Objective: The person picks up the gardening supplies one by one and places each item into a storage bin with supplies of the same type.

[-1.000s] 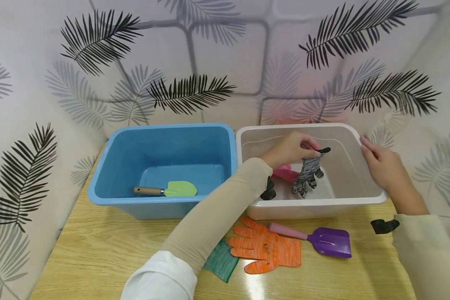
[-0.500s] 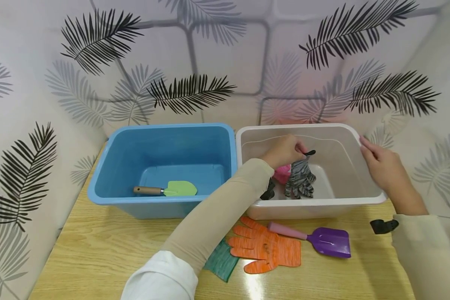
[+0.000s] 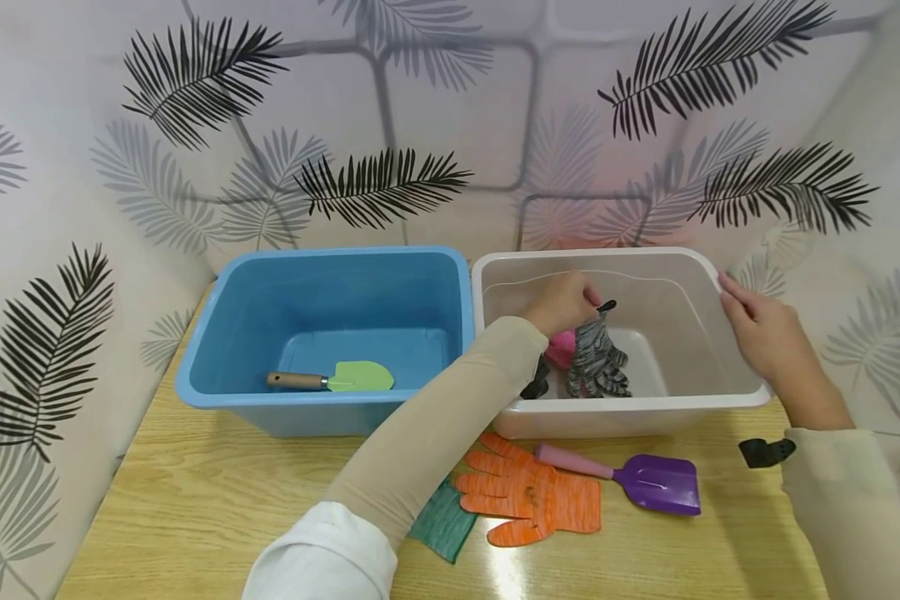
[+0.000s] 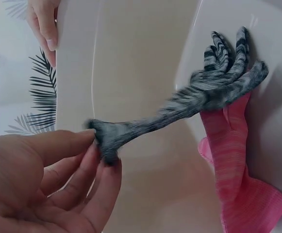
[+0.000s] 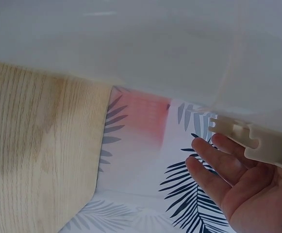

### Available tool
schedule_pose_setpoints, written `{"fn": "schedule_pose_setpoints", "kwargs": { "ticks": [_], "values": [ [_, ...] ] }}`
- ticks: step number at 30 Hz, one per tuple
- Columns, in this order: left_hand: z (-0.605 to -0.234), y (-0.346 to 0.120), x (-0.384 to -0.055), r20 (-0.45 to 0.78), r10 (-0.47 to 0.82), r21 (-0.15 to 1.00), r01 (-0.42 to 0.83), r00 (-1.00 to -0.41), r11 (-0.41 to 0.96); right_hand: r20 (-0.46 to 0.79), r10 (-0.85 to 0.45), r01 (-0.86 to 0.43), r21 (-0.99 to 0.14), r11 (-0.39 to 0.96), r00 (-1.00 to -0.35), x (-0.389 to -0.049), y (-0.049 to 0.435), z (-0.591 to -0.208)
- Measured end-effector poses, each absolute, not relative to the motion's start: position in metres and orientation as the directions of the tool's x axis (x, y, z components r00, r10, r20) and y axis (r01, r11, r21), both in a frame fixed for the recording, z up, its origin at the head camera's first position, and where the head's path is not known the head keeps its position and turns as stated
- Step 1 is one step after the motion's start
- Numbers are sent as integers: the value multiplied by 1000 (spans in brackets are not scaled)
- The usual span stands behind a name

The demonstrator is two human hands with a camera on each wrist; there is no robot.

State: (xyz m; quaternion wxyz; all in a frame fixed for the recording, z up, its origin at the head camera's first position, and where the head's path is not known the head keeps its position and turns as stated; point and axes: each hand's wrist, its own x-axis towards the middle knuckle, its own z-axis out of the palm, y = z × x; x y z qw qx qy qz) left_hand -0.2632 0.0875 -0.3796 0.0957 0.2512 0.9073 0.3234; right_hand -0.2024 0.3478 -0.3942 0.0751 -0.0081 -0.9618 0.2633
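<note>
In the head view my left hand [image 3: 566, 302] is inside the off-white bin [image 3: 637, 405]. Its thumb and fingers pinch the black cuff edge of a grey-and-black knit glove [image 3: 598, 358]. The glove hangs stretched, and its fingers reach the bin floor in the left wrist view. A pink glove [image 4: 233, 170] lies partly beneath it. At the bin's right end my right hand [image 3: 768, 337] holds the rim; the right wrist view shows several of its fingers under the lip, with the thumb hidden there.
To the left stands a blue bin [image 3: 330, 401] with a green-bladed trowel [image 3: 360, 377] inside. In front of the bins lie an orange glove [image 3: 536, 492], a green glove [image 3: 444, 521] partly hidden by the sleeve, and a purple scoop [image 3: 656, 485] with a pink handle on the wooden table [image 3: 217, 508].
My left hand has moved left and slightly down inside the off-white bin, bringing the grey-and-black glove with it onto the pink one. My right hand stays at the rim.
</note>
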Motion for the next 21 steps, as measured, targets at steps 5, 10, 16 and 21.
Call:
{"fn": "schedule_pose_setpoints", "kwargs": {
  "ticks": [5,10,16,21],
  "values": [
    [-378,86,-264,-24,504,628,379,-863,679,128,60,-13,-508,861,-990,-202,348,-395],
    [-378,87,-264,-24,513,626,387,-858,677,114,61,-7,-518,856,-992,-203,347,-395],
    [-379,88,-265,-34,558,708,374,-829,599,131,59,-16,-507,862,-990,-203,348,-395],
    [-378,88,-265,-27,585,836,302,-810,458,130,58,-12,-485,874,-990,-204,347,-396]
  ]
}}
